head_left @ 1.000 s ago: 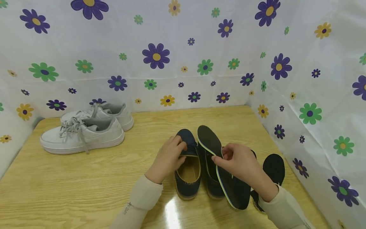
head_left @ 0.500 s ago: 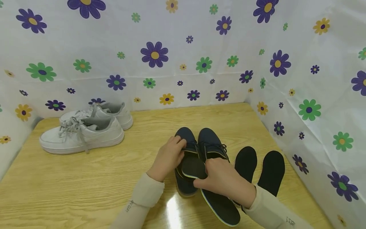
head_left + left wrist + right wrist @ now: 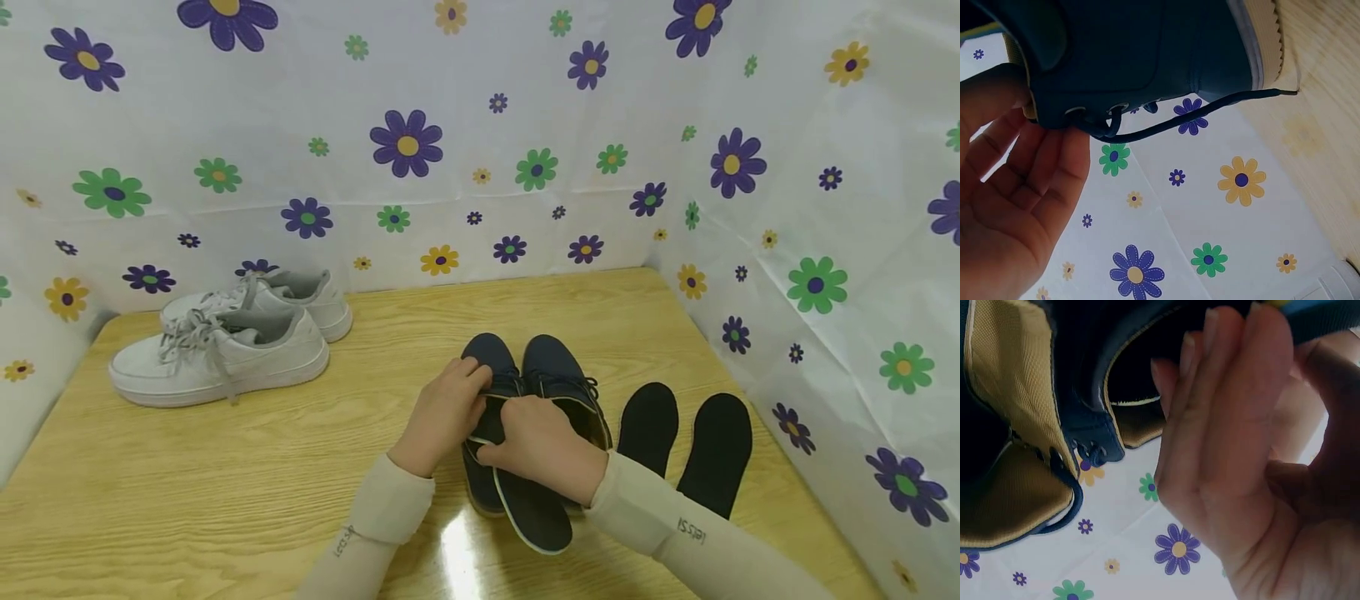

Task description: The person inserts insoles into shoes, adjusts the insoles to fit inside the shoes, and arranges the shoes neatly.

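Observation:
My left hand [image 3: 444, 414] pinches the upper edge of the left navy lace-up shoe [image 3: 489, 354], close to its eyelets and lace [image 3: 1191, 117]. My right hand [image 3: 543, 443] grips a long black insole [image 3: 534, 518] with a pale edge. The insole's front end lies at the left shoe's opening, beneath my right hand, and its heel end slants out over the back of the shoes. Beside it stands the other navy shoe [image 3: 553, 360], its tan lining [image 3: 1019, 350] visible in the right wrist view. My right forearm partly covers that shoe's heel.
Two black insoles, one nearer [image 3: 649, 425] and one farther right [image 3: 717, 450], lie on the wooden table [image 3: 300, 483]. A pair of white sneakers [image 3: 225, 354] sits at the back left. Flower-printed white sheeting [image 3: 480, 142] borders the back and sides.
My right hand has carried the insole leftward from over the right shoe to the left shoe's opening. The two insoles on the right are now less covered. My left hand keeps its place.

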A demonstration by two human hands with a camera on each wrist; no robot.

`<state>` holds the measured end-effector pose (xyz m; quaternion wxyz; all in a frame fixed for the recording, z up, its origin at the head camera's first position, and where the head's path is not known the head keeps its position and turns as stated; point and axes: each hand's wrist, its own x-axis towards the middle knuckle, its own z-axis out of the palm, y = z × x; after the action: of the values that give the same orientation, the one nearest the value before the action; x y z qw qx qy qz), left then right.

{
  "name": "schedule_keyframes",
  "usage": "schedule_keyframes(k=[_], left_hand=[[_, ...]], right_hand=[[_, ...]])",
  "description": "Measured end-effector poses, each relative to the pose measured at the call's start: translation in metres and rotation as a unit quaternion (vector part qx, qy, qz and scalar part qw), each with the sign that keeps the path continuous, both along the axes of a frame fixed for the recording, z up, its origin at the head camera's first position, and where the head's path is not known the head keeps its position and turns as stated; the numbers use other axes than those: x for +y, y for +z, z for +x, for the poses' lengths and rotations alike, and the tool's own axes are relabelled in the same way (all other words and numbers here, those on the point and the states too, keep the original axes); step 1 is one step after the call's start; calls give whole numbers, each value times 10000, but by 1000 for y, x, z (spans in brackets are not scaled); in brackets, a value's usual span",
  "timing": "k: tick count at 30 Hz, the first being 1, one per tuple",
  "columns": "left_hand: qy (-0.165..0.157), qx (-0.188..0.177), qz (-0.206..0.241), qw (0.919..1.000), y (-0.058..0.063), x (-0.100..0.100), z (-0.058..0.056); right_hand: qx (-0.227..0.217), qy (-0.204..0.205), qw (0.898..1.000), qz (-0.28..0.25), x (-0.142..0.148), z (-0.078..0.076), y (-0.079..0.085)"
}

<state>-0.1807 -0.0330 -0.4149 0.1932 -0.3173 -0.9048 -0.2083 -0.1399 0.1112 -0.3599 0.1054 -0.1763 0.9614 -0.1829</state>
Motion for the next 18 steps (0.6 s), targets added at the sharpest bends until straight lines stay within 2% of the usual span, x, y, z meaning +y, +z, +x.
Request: schedule_keyframes(k=[5, 9, 11, 15, 18], left_hand=[[-1, 9, -26, 10000, 0, 0, 0], [5, 26, -23, 10000, 1, 0, 0], [6, 19, -19, 10000, 0, -1, 0], [24, 31, -32, 10000, 0, -1, -1], [29, 72, -20, 10000, -1, -1, -1]], right_hand=[[243, -97, 9996, 147, -8, -1, -7], [685, -89, 9959, 583, -15, 0, -12], [1033, -66, 9898, 984, -18, 3, -13], [1696, -1, 9704, 1720, -19, 17, -15], [1783, -61, 9645, 1946, -17, 31, -14]])
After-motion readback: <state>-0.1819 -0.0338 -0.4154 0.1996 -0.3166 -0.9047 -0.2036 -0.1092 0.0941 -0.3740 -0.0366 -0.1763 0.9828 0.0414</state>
